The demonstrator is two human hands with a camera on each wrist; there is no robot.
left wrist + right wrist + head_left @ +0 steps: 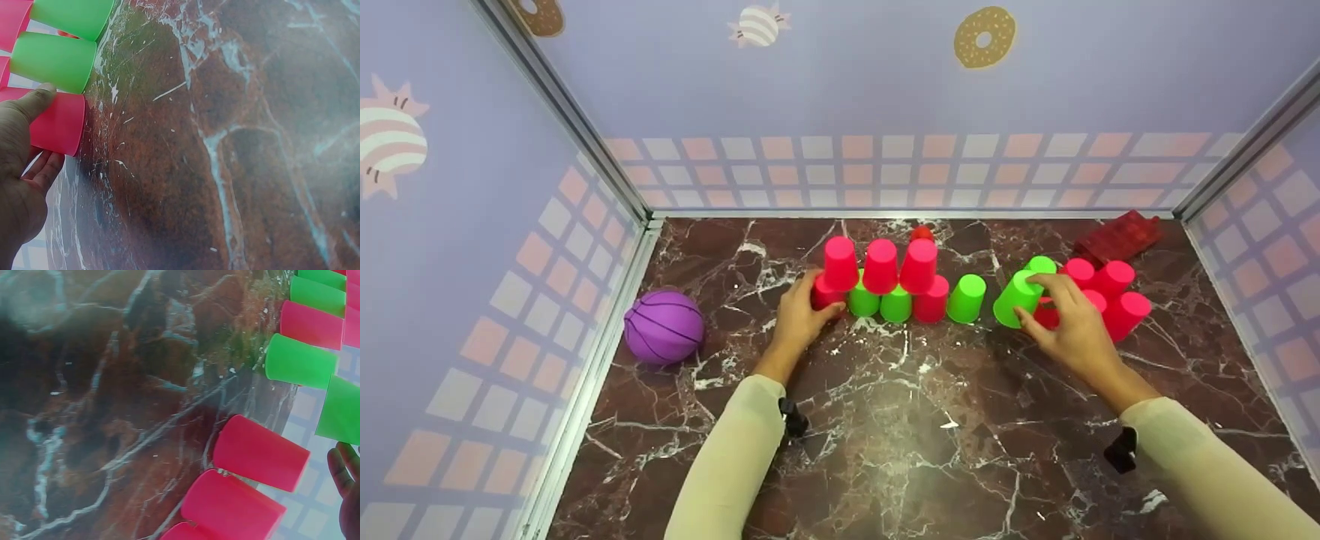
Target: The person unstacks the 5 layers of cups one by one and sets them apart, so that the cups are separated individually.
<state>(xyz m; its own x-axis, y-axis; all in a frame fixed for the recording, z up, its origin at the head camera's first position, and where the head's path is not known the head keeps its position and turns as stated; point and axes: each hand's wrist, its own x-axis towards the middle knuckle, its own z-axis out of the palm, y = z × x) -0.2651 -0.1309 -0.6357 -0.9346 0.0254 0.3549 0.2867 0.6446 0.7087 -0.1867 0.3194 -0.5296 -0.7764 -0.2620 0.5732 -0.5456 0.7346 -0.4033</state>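
Surface: I see a dark marble table [885, 420]; pastel walls around it
Left hand [799, 319]: my fingers curl round the pink end cup [825, 294] of the bottom row
Right hand [1072, 330]: I pinch a tilted green cup [1016, 298], just right of the row
Beyond: pink cups [1114, 296] clustered; purple ball [664, 327] far left

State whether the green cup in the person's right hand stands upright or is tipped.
Tipped. The green cup leans sideways in the right hand, its base slanting up and right, unlike the level green cup standing beside it.
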